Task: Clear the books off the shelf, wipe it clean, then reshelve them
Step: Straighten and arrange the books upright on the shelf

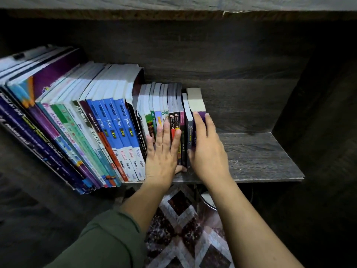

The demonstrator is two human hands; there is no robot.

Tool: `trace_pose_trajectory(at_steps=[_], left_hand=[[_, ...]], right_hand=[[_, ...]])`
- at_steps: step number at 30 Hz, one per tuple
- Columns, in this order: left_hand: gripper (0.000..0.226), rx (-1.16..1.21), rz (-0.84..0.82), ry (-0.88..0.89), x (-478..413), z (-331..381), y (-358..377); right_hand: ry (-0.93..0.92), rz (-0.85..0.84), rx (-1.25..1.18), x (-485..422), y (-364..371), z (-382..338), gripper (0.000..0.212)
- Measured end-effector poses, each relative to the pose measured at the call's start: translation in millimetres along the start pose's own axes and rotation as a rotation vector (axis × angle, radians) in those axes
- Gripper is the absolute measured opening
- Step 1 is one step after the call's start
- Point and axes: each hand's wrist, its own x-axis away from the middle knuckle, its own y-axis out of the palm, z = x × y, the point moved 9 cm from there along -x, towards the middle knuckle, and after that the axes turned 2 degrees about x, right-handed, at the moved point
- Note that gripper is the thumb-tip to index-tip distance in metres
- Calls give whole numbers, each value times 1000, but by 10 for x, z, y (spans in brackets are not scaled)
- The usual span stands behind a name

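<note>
Books (108,120) stand spine-out across the left and middle of the dark wooden shelf (260,157), and the right part of its board is bare; below its front edge a patterned rug (183,229) shows between my forearms. The tall textbooks lean over to the left, the blue "fokus" volumes (119,122) among them; the small paperbacks (164,101) to their right stand upright, and the row ends in a grey book (190,124) and then a purple paperback (201,115).

My left hand (164,151) lies flat against the paperback spines, fingers straight and pressing, gripping nothing, thumb tucked low by the board's edge; my right hand (206,151) has the purple paperback, thumb at the left of its spine, fingers reaching up over the spine and its right cover.

That book is the one the coming move turns on: its long axis is upright, its spine faces me, it sits directly under my right fingers, and bare board lies to its right; so the right hand is the nearer one, and I judge the path runs straight along the shelf's depth. Whether the book is going in or coming out I cannot tell.
</note>
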Motion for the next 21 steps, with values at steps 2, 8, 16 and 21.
trace_pose_trajectory(at_steps=[2, 8, 16, 21], left_hand=[[165, -23, 16, -32, 42, -135, -53], [145, -203, -30, -39, 124, -422, -92], [127, -303, -27, -150, 120, -292, -99], [134, -271, 9, -78, 175, -305, -103]], right_hand=[[-48, 12, 9, -40, -24, 24, 99], [-54, -2, 54, -110, 43, 43, 111], [-24, 38, 71, -77, 74, -22, 109], [-81, 60, 148, -118, -3, -116, 121]])
